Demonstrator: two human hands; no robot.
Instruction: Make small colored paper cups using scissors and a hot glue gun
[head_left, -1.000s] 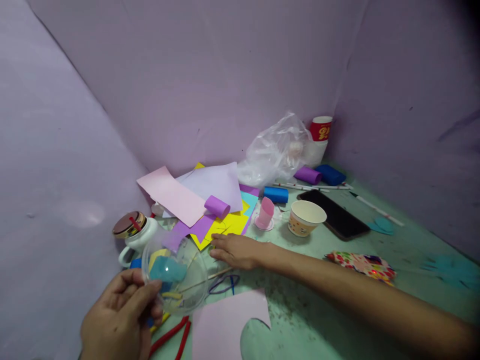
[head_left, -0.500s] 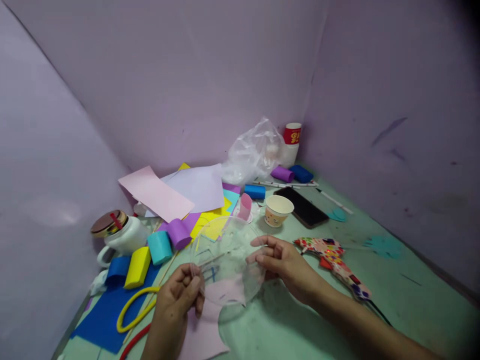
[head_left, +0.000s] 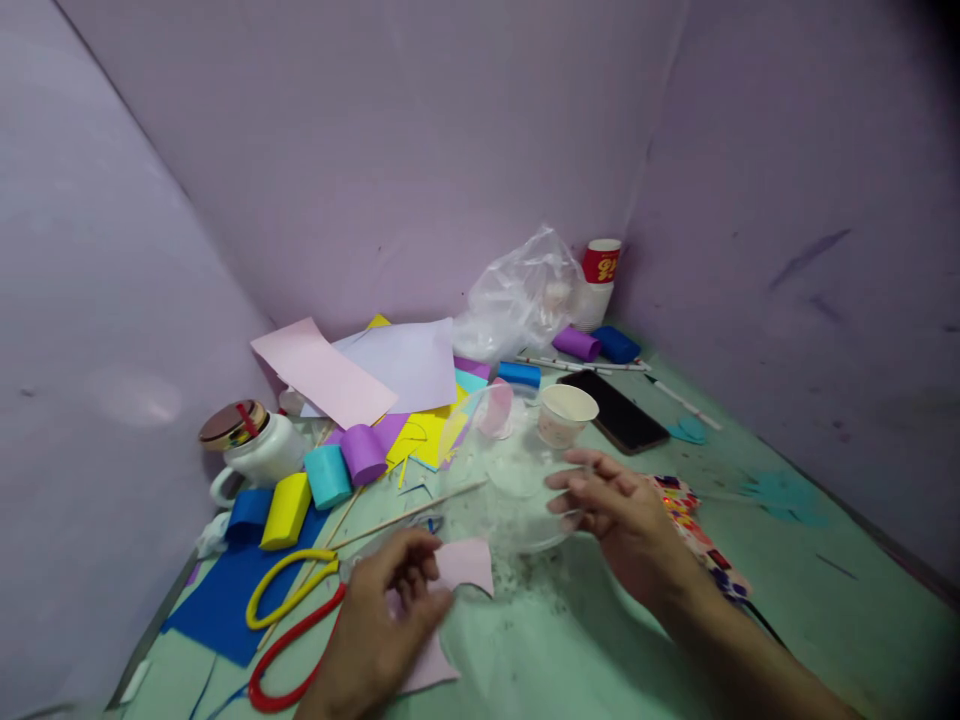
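Observation:
My right hand (head_left: 611, 515) grips a clear round plastic disc (head_left: 517, 515) by its right edge and holds it tilted above the table. Through the disc I see a pink foam piece (head_left: 495, 408) and part of a small paper cup (head_left: 566, 412). My left hand (head_left: 390, 605) is apart from the disc, with curled fingers and the thumb held away from them. Beneath it lies a cut pink sheet (head_left: 466, 566), partly covered by the hand. Scissors with one yellow handle (head_left: 259, 590) and one red handle (head_left: 289, 665) lie beside my left wrist.
Foam tubes in purple (head_left: 364, 455), turquoise (head_left: 327, 478) and yellow (head_left: 286, 512) stand at left near a white mug (head_left: 266, 460). A phone (head_left: 619, 412) lies behind my right hand. A patterned glue gun (head_left: 694, 530) is partly hidden by my right arm. A plastic bag (head_left: 517, 295) rests at the back.
My left hand has let go of the disc and moved down over the pink sheet. My right hand has carried the disc to the right, in front of the paper cup.

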